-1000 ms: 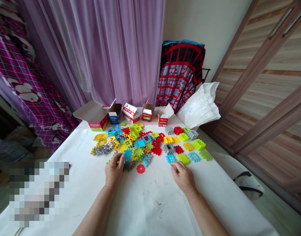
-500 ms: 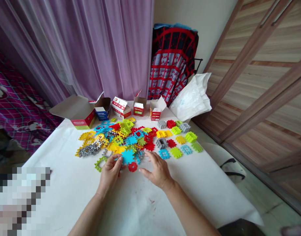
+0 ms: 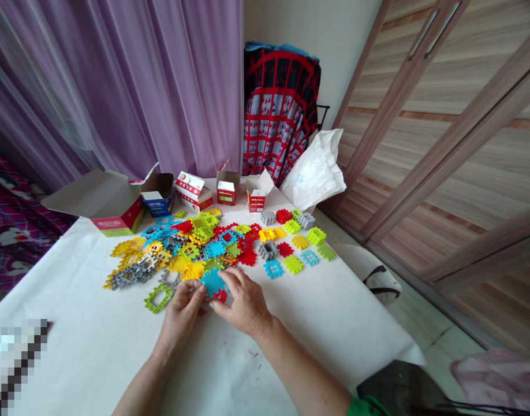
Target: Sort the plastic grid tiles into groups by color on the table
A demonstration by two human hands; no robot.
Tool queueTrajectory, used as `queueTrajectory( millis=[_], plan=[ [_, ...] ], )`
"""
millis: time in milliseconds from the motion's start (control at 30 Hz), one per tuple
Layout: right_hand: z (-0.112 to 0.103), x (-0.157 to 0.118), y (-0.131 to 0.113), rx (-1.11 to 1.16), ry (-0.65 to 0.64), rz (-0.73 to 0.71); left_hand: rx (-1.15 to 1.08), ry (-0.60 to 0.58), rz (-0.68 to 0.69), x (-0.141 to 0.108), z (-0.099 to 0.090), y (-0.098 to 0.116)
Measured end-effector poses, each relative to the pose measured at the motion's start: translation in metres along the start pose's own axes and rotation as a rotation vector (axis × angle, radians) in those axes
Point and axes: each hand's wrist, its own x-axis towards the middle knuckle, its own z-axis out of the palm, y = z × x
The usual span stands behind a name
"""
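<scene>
A flat blue toothed piece (image 3: 213, 281) is pinched between the thumb and fingers of my left hand (image 3: 181, 315), at the near edge of a heap of coloured pieces (image 3: 191, 251). My right hand (image 3: 246, 303) is curved at its other side, fingertips at the blue piece's right edge and thumb low. Under its lower right edge shows a red piece (image 3: 220, 296). Left of my left hand lies a green square frame (image 3: 158, 298). Right of the heap, several red, yellow, green, blue and grey pieces stand in loose rows, among them a blue one (image 3: 273, 269).
Open boxes line the back: a large red one (image 3: 118, 222), a blue one (image 3: 157, 202) and several smaller ones (image 3: 227, 193). A white bag (image 3: 314, 170) leans at the back right. Beyond the white table (image 3: 317, 323) stand a chair (image 3: 369, 271) and a wardrobe (image 3: 421, 144).
My right hand has come in from the right to the blue piece, which my left hand still holds. The whole view has shifted, with the scene now farther left.
</scene>
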Motion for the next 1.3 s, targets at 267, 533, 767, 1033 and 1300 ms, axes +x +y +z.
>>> queueTrajectory(
  millis=[267, 533, 767, 1033, 1300],
  plan=[
    [0.004, -0.004, -0.001, -0.022, 0.063, 0.001, -0.057, -0.093, -0.050, -0.001, 0.002, 0.003],
    [0.001, -0.010, 0.006, -0.006, 0.148, -0.026, -0.035, -0.065, -0.074, -0.006, 0.003, 0.007],
    [-0.015, -0.017, 0.029, -0.087, 0.249, 0.000, -0.019, 0.102, 0.009, -0.003, -0.008, 0.002],
    [-0.057, 0.045, 0.063, -0.275, 0.159, 0.190, -0.034, 0.172, 0.047, 0.001, -0.010, -0.003],
    [-0.053, 0.168, 0.107, -0.560, -0.181, 0.479, 0.196, 0.201, 0.271, 0.001, -0.020, -0.009]
  ],
)
